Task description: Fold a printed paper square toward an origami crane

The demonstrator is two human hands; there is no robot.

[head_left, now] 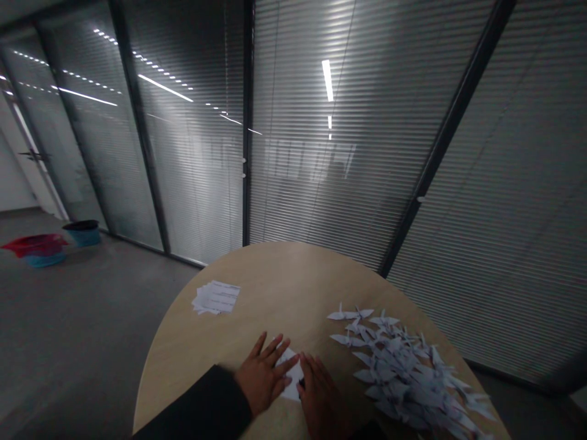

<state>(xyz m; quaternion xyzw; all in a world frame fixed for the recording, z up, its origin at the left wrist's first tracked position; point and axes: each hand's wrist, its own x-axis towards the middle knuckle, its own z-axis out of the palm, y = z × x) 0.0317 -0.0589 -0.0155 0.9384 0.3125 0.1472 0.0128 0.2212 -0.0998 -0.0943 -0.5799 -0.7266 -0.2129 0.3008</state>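
A small sheet of white paper (292, 390) lies on the round wooden table, partly covered by both hands. My left hand (265, 374) rests palm down over its left side with the fingers spread. My right hand (320, 394) lies along the paper's right edge, its fingers stretched out and close together. By the right thumb there is a small dark spot that I cannot make out. To the right of that hand is a large heap of folded white paper cranes (403, 373). Farther off on the left sits a loose stack of printed paper squares (216, 297).
The round table (288, 269) stands close to a glass partition with blinds (312, 208). On the floor at the left are a blue tub with a red cover (39, 249) and a blue bin with a black liner (85, 232).
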